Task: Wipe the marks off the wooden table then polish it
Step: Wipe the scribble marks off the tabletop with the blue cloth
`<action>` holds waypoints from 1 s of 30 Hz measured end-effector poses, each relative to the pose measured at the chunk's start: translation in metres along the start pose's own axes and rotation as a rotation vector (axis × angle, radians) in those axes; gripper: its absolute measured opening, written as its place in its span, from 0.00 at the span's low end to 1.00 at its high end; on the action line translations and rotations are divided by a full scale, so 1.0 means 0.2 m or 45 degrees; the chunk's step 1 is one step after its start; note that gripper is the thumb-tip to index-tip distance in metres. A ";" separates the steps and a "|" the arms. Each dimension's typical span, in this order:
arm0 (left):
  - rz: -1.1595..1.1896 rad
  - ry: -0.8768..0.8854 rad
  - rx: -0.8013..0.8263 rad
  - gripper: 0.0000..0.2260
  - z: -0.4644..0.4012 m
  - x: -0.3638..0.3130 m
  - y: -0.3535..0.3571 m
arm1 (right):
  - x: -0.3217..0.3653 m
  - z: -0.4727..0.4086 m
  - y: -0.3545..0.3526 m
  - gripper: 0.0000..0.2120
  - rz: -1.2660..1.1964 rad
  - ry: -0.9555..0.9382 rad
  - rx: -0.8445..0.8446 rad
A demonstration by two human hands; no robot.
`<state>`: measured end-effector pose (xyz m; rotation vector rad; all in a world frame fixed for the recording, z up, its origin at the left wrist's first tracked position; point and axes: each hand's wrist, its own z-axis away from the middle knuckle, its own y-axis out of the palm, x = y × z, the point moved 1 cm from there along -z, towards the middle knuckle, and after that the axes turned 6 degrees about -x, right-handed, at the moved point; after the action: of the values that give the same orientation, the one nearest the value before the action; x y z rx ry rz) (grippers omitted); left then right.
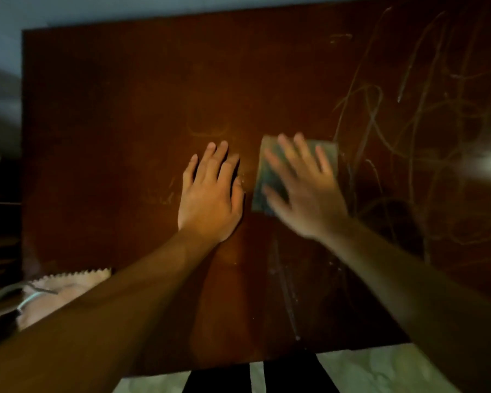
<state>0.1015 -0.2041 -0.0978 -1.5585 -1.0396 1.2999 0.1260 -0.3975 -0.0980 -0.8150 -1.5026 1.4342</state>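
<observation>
Cloth (270, 177), soft and limp, lies pinned beneath the right hand's (301, 191) splayed, flat fingers (288, 148); left hand's (210, 197) fingers flat on the bench (111, 123), holding nothing.

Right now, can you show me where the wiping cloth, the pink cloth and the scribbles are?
Wiping cloth (328, 150): head view, its far right corner, beyond the fingers.
Pink cloth (77, 282): head view, just under its zigzag edge.
Scribbles (374, 109): head view, a loop on the table's right side.
</observation>
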 end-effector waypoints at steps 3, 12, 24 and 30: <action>0.000 0.002 -0.021 0.21 0.01 0.00 0.01 | -0.08 -0.20 0.00 0.33 0.069 0.205 -0.055; -0.027 0.003 -0.018 0.21 -0.01 0.01 0.00 | 0.41 0.46 0.12 0.31 0.012 0.039 -0.046; -0.047 0.009 -0.009 0.22 -0.01 0.01 0.00 | 0.25 0.18 0.06 0.34 0.019 0.259 -0.142; -0.050 0.030 -0.040 0.21 0.00 0.00 0.01 | 0.38 0.39 0.11 0.35 0.020 0.074 -0.113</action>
<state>0.1013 -0.2040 -0.0996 -1.5660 -1.0753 1.2409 0.0220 -0.3579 -0.1041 -0.9165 -1.5273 1.3519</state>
